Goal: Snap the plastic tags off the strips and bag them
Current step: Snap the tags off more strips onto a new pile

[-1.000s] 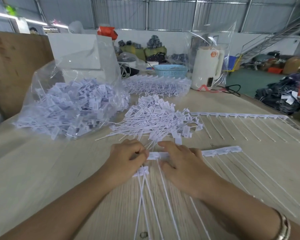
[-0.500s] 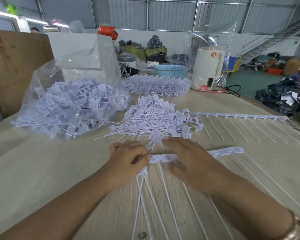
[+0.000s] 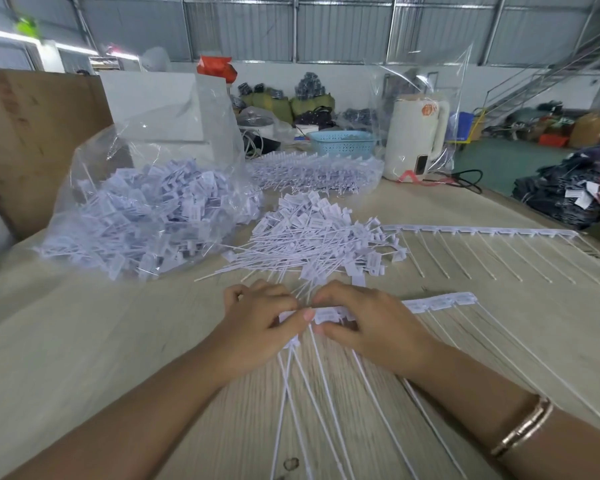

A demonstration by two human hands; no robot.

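Tags on the strip at frame centre are being snapped off: left hand is pinching one tag, right hand is gripping the strip. Next: bending it free.

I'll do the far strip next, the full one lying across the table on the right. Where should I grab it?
Grip the far strip by its flat head bar at the left end, coming from above. The bar looks rigid, and the thin tails fan toward you, so pinching those would probably just bend them.
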